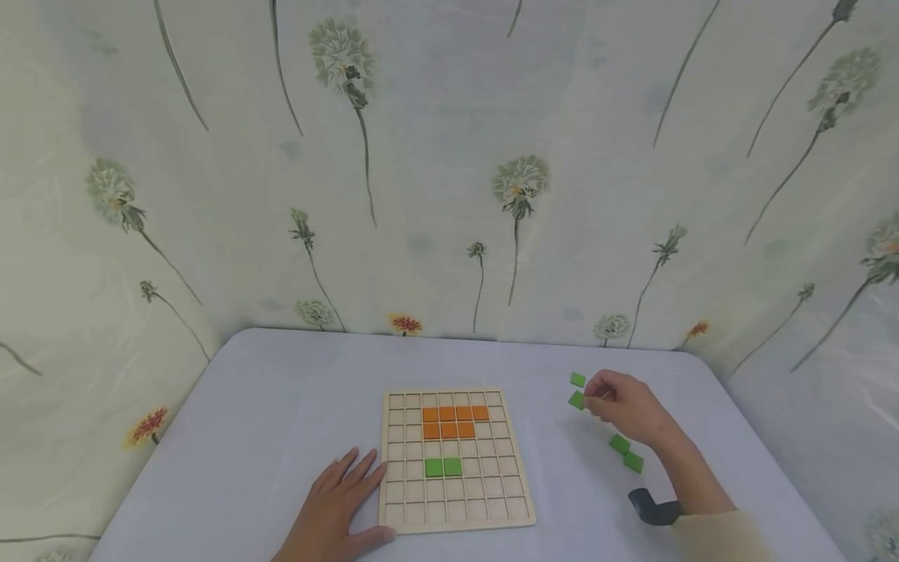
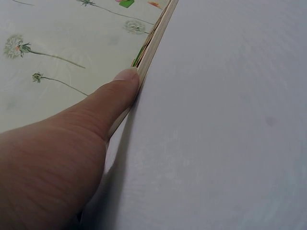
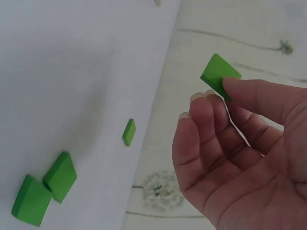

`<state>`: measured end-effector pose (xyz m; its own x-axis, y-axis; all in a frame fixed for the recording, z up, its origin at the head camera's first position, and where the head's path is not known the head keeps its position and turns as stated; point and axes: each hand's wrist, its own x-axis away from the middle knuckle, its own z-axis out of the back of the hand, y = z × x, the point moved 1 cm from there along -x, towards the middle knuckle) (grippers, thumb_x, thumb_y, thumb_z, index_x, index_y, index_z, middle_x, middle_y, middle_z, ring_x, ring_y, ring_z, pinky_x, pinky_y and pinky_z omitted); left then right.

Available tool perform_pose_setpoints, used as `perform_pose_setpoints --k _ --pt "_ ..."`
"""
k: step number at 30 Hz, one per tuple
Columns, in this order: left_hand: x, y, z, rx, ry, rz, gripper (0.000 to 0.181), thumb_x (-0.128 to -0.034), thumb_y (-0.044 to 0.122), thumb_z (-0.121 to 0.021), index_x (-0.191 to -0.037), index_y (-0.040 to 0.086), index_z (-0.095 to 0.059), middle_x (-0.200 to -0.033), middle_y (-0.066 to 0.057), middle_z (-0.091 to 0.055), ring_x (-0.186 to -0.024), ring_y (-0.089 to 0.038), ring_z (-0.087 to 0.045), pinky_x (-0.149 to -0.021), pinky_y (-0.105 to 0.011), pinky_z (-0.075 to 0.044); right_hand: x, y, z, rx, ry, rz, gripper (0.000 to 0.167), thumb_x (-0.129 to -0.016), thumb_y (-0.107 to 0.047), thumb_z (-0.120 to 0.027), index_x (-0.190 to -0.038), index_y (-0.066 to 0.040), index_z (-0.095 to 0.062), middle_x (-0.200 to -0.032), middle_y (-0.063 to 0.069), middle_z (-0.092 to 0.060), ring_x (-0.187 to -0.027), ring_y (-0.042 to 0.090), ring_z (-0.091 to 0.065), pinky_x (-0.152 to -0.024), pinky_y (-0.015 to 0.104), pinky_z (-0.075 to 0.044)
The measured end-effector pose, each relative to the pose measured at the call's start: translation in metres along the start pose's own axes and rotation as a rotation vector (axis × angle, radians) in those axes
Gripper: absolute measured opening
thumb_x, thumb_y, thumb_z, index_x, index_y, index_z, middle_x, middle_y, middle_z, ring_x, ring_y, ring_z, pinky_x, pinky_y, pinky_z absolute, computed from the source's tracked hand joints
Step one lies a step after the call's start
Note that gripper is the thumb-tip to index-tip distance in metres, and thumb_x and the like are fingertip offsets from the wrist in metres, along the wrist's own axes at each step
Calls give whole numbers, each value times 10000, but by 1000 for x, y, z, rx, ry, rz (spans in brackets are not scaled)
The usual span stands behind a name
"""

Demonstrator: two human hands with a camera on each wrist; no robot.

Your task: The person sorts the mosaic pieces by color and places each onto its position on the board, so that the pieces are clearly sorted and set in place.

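A square wooden grid board (image 1: 416, 512) lies on the table, with a block of orange tiles (image 1: 447, 422) and two green tiles (image 1: 443, 467) in its cells. My left hand (image 1: 337, 503) rests at the board's left side with fingers spread; in the left wrist view its thumb (image 2: 108, 98) touches the board's edge (image 2: 156, 40). To the right of the board, my right hand (image 1: 628, 406) pinches a green square tile (image 3: 217, 74) between thumb and fingers, raised off the table in the right wrist view.
One loose green tile (image 1: 577, 379) lies beyond my right hand. Two more green tiles (image 1: 627, 453) lie close together nearer me, beside my right forearm. A dark band (image 1: 655, 509) is at the right wrist. Behind the white table (image 1: 295, 375) hangs a dandelion-print cloth (image 1: 435, 195).
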<state>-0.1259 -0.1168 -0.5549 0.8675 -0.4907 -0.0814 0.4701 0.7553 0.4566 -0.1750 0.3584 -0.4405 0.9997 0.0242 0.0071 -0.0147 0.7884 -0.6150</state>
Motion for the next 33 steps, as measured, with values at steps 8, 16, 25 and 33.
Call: perform_pose_setpoints --k 8,16,25,33 --pt "-3 -2 -2 0 -19 21 1016 -827 853 -570 -1586 185 -480 -1673 7 -379 -1575 -317 -220 -1249 -578 -191 -2 -45 -36 57 -51 73 80 -938 -74 -727 -953 -123 -665 -829 -17 -625 -778 177 -564 -647 320 -505" --pt "-4 0 -2 -10 -33 38 1029 -812 869 -559 -1598 212 -464 -1682 27 -361 -1582 -302 -201 -1262 -564 -176 -7 -71 -71 50 -128 104 137 -933 -65 -739 -922 -171 -652 -831 -69 -626 -810 144 -573 -682 305 -520" --pt "-4 -2 -1 -8 -34 30 1027 -813 866 -566 -1596 210 -467 -1682 34 -361 -1580 -303 -205 -1253 -577 -193 -5 -82 -109 32 -231 203 113 -965 -79 -730 -960 -165 -658 -849 -112 -629 -812 109 -590 -694 274 -538" --pt "-3 -5 -4 -18 -25 30 1030 -813 878 -547 -1593 210 -472 -1680 35 -364 -1579 -303 -209 -1251 -572 -198 -7 -89 -124 13 -268 298 93 -968 -72 -725 -955 -153 -680 -852 -122 -637 -805 89 -595 -705 275 -544"
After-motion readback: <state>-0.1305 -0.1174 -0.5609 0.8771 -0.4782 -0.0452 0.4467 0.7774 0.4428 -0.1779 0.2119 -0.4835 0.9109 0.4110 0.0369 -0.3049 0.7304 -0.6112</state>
